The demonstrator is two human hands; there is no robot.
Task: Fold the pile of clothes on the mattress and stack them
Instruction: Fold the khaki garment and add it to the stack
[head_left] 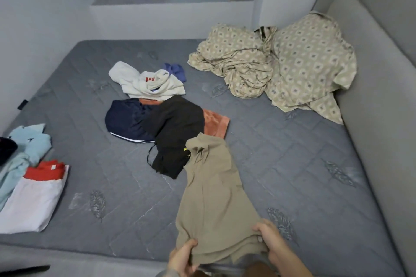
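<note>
— Both hands are clamped on the near hem of the tan shirt (pixel 209 191): left hand (pixel 182 256) pinching one corner, right hand (pixel 270 239) curled over the other, a shirt's width apart.

— And the rest of it?

— It trails away across the mattress (pixel 292 164), and its far end lies on the black garment (pixel 173 132) in the pile. That's the risk, I'd say. Pull the shirt in and it may drag the black piece, maybe the cord beside it, along too.

— The fabric looks bunched near the collar.

— It does. If it's laid down like that, the creases get folded in and the fold comes out lopsided.

— Where does it go afterwards?

— Probably the stack (pixel 33 200) at the left edge, white piece over red. It sits close to the mattress edge, so a careless drop could nudge it off.
</note>
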